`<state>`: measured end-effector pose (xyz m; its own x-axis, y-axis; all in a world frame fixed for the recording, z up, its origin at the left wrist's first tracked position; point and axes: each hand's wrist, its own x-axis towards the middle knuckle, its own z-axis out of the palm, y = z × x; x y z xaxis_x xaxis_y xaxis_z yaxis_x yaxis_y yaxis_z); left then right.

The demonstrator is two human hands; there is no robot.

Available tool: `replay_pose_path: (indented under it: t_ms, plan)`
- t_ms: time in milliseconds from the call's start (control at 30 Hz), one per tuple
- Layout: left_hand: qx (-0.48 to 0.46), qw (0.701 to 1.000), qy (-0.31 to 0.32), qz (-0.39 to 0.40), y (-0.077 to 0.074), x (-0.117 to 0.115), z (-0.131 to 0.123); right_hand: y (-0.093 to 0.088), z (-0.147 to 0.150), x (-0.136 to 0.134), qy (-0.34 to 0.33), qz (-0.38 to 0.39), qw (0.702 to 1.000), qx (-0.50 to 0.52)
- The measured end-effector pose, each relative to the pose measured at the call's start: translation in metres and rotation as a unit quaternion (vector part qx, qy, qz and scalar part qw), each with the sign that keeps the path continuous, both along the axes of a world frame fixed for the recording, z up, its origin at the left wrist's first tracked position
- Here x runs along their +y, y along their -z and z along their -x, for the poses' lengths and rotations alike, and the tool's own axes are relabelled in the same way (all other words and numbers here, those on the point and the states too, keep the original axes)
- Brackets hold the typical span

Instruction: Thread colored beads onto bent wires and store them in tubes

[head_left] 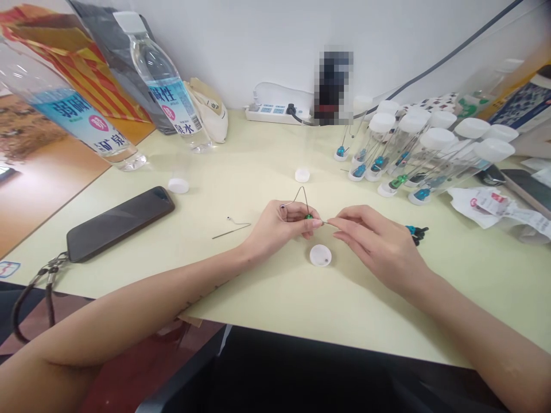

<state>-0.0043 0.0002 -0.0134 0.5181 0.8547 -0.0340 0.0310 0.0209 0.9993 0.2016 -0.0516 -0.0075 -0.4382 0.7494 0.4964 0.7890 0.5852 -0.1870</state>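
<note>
My left hand (289,222) is closed in a pinch on a small green fitting (309,217). A thin bent metal wire (302,189) with a small ring at its end rises above those fingers. Facing it, my right hand (371,238) pinches a thin metal rod (330,224) whose tip reaches the left fingertips; whether it joins the fitting is hidden. Just below the hands lies a white cap (319,252) with a tiny dark bead (326,261) in it. Another bent wire (235,228) rests left of my left hand. Blue-and-black fittings (416,232) lie partly behind my right hand.
Capped clear tubes (400,143) with wires and coloured fittings stand at the back right. Another white cap (302,174) lies behind my hands. On the left are a phone (123,221) and two water bottles (167,86). A power strip (275,113) runs along the wall.
</note>
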Motion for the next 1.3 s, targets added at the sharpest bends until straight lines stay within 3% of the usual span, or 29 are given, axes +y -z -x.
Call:
replay_pose_path:
  t_ms: [233, 567, 767, 933, 1033, 1133, 1233, 1300]
  plan:
    - [0.013, 1.0, -0.002, 0.012, 0.001, -0.002, -0.002, 0.004, -0.005, -0.001, -0.013, -0.042, 0.999, -0.016]
    - [0.016, 1.0, -0.014, 0.013, -0.001, -0.003, -0.002, 0.004, -0.003, -0.002, -0.03, -0.021, 0.999, -0.018]
    - [0.005, 1.0, -0.014, -0.004, -0.001, -0.004, -0.002, 0.004, 0.002, -0.003, -0.04, 0.127, 0.985, 0.111]
    - [-0.008, 1.0, -0.012, -0.021, 0.0, -0.004, -0.003, 0.001, 0.008, -0.005, -0.019, 0.314, 0.916, 0.249]
    - [-0.012, 1.0, -0.009, -0.025, 0.0, -0.003, -0.002, 0.001, 0.01, -0.005, -0.016, 0.368, 0.881, 0.297]
    - [-0.012, 1.0, -0.014, -0.015, 0.0, 0.0, -0.001, 0.004, 0.011, -0.005, 0.0, 0.325, 0.904, 0.277]
    - [-0.011, 1.0, -0.026, -0.005, 0.0, 0.003, 0.001, 0.006, 0.009, -0.004, 0.008, 0.183, 0.965, 0.189]
    - [-0.01, 1.0, -0.027, -0.001, 0.001, 0.004, 0.002, 0.007, 0.008, -0.003, -0.003, 0.095, 0.987, 0.132]
